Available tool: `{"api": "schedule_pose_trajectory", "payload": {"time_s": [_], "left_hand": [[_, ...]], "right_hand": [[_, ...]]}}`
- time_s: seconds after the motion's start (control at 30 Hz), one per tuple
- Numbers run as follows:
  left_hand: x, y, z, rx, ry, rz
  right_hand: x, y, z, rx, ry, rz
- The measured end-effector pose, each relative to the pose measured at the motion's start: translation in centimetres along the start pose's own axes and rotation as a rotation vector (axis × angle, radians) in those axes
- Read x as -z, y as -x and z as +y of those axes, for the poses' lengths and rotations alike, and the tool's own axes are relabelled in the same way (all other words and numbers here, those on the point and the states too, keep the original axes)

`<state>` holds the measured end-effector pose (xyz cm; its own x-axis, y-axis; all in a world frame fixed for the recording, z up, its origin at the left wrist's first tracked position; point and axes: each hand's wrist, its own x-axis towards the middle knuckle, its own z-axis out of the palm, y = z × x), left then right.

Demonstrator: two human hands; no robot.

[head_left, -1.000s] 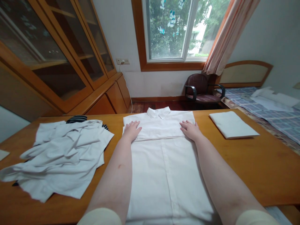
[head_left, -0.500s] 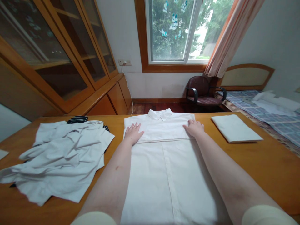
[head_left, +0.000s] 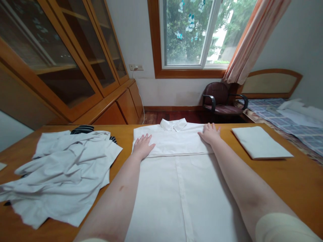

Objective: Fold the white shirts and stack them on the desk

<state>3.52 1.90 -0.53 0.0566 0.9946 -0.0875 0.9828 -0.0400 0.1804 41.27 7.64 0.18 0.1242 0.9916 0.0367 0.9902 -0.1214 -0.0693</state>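
Observation:
A white collared shirt (head_left: pixel 181 181) lies flat on the wooden table (head_left: pixel 290 181), collar pointing away from me, its sleeves folded across the upper part. My left hand (head_left: pixel 143 146) rests flat on the folded part near the shirt's left edge, fingers spread. My right hand (head_left: pixel 210 133) lies flat at the shirt's upper right corner, fingers stretched out. Both hands hold nothing.
A rumpled heap of white garments (head_left: pixel 63 171) with a striped piece (head_left: pixel 82 128) lies on the table's left. A folded white garment (head_left: pixel 261 147) sits at the right. Beyond the table stand a glass-door wooden cabinet (head_left: pixel 63 64), a dark armchair (head_left: pixel 222 101), a window and a bed (head_left: pixel 287 114).
My right hand has slid outward and away from me, to the shirt's upper right corner. My left hand has stayed almost where it was. The view has shifted slightly.

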Motion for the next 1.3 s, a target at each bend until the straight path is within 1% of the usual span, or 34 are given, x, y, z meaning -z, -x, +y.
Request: {"api": "schedule_pose_trajectory", "payload": {"time_s": [0.03, 0.07, 0.1, 0.13, 0.2, 0.27, 0.37, 0.43, 0.53, 0.63, 0.7, 0.77, 0.87, 0.97, 1.03, 1.17, 1.3], "left_hand": [[0.0, 0.0, 0.0, 0.001, -0.013, -0.001], [0.0, 0.0, 0.1, 0.003, -0.026, -0.002], [0.1, 0.1, 0.1, 0.006, -0.038, -0.003], [0.1, 0.1, 0.2, 0.010, -0.047, -0.006], [0.1, 0.1, 0.2, 0.013, -0.059, -0.011], [0.1, 0.1, 0.2, 0.009, -0.063, -0.012], [0.0, 0.0, 0.0, 0.001, -0.062, -0.003], [0.0, 0.0, -0.1, -0.001, -0.058, -0.002], [0.0, 0.0, -0.1, 0.001, -0.057, -0.001], [-0.1, 0.0, -0.1, 0.002, -0.054, 0.004], [-0.1, 0.0, -0.1, 0.001, -0.047, 0.003], [-0.2, -0.1, -0.2, 0.002, -0.039, -0.005], [-0.3, -0.2, -0.3, 0.004, -0.034, -0.013], [-0.4, -0.2, -0.4, 0.001, -0.040, 0.000], [-0.4, -0.2, -0.3, -0.002, -0.047, 0.011], [-0.4, -0.1, -0.2, -0.001, -0.061, 0.014], [-0.4, -0.1, -0.2, 0.000, -0.065, 0.017]], "right_hand": [[0.0, 0.2, -1.0, 0.100, 0.009, 0.042], [-0.1, 0.5, -2.1, 0.224, -0.005, 0.042], [-0.2, 0.6, -3.1, 0.323, -0.034, 0.003], [-0.4, 0.7, -4.0, 0.388, -0.067, -0.063], [-0.8, 0.5, -5.3, 0.432, -0.111, -0.159], [-1.2, -0.2, -5.6, 0.409, -0.110, -0.174], [-1.3, -1.7, -4.4, 0.304, -0.066, -0.171], [-1.1, -2.6, -2.7, 0.215, -0.038, -0.178], [-0.7, -3.4, 0.4, 0.056, -0.036, -0.187], [-0.7, -3.3, 3.6, -0.095, -0.063, -0.200], [-0.9, -2.6, 5.3, -0.183, -0.086, -0.168], [-1.2, -1.6, 6.5, -0.191, -0.125, -0.119], [-1.3, 0.4, 7.9, -0.130, -0.213, -0.056], [-0.9, 2.4, 8.7, -0.105, -0.319, -0.019], [-0.5, 3.6, 8.9, -0.131, -0.371, -0.007], [0.7, 5.5, 8.3, -0.218, -0.411, -0.043], [1.8, 6.8, 7.3, -0.146, -0.404, -0.140]]}}
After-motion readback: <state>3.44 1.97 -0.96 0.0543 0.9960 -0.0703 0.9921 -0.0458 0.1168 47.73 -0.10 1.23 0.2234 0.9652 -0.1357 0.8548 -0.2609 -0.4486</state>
